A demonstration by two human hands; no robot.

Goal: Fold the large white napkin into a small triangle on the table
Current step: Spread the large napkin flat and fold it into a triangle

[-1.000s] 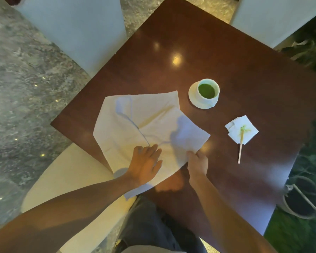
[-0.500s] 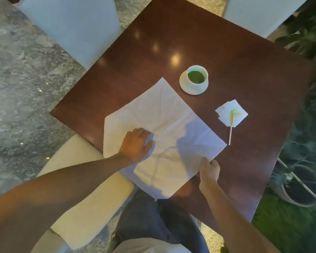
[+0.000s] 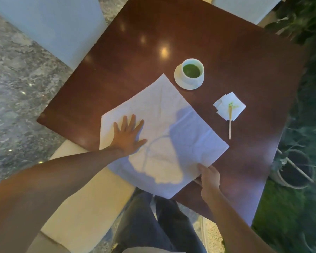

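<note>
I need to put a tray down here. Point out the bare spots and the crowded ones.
Bare: the far half of the table, beyond the cup and the napkin, and the strip left of the napkin. Crowded: the right side, between cup, small stained tissue and wooden stick, and the near edge under both hands.

A large plain white cloth napkin (image 3: 164,132) lies on a glossy dark reddish-brown wooden table (image 3: 217,42). A white ceramic cup (image 3: 192,71) on a white saucer (image 3: 179,83) holds bright green liquid. A small white paper napkin (image 3: 233,101) shows a green stain under a pale tan wooden stick (image 3: 230,125). The floor (image 3: 16,79) is mottled grey stone.
</note>
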